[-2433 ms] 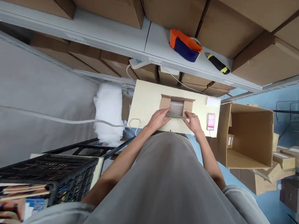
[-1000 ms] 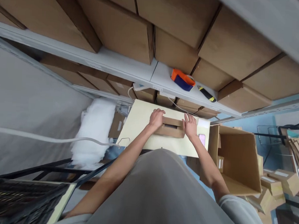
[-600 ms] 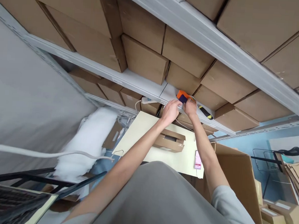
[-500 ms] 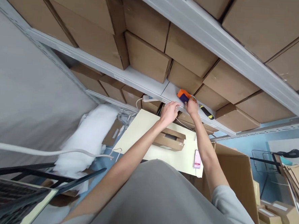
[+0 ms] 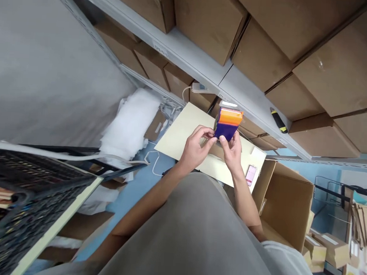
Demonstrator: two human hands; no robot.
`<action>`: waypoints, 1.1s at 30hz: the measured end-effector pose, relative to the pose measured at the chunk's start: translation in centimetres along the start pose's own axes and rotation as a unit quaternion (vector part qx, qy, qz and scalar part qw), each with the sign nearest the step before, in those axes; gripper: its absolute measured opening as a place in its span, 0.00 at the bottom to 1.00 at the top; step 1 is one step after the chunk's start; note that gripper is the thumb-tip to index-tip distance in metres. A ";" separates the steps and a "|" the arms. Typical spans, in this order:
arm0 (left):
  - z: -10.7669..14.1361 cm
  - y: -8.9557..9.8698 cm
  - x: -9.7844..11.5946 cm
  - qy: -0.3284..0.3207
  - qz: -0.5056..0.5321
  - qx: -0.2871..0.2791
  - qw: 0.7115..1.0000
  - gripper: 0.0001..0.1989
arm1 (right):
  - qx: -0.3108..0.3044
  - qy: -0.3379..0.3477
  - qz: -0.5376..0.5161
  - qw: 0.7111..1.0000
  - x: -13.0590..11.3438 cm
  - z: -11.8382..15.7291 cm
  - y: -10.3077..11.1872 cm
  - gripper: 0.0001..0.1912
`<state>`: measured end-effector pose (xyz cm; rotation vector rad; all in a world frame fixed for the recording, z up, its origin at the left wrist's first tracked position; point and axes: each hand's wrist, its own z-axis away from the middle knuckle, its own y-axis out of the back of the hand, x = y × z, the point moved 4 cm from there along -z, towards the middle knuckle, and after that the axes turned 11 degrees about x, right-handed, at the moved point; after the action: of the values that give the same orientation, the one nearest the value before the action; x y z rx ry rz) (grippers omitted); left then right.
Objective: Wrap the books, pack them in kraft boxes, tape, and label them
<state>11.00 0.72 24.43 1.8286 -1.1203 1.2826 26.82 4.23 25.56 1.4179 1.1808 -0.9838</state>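
Observation:
An orange and purple tape dispenser is held up over the pale table. My right hand is closed on its lower end, the thumb on the purple part. My left hand is at its lower left edge, fingers and thumb curled together; whatever they pinch there is too small to make out. Beneath the hands lies a brown cardboard box, mostly covered by them. A phone with a pink screen rests on the table's right part.
A yellow and black cutter lies on the grey shelf, below stacked cartons. A large open carton stands at the right. White wrapping and a black crate are on the left.
The tape dispenser has come off the shelf, down over the table in my right hand. My left hand has moved beside it. The view has shifted.

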 end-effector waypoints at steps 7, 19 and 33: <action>0.8 1.4 -0.1 0.000 -0.018 -0.058 0.998 0.14 | -0.020 -0.055 -0.025 0.998 1.3 1.7 -0.6 0.32; -5.6 4.1 2.9 0.029 0.032 -0.115 0.992 0.16 | -0.134 0.046 0.174 0.975 -0.2 2.2 2.8 0.21; -3.8 1.4 -2.4 0.109 0.014 -0.145 0.983 0.14 | -0.281 -0.043 0.246 0.927 0.4 0.6 6.2 0.29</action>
<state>7.79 4.05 23.40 1.4281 -1.1466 1.2282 32.96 3.54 26.26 1.1030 0.8772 -0.3102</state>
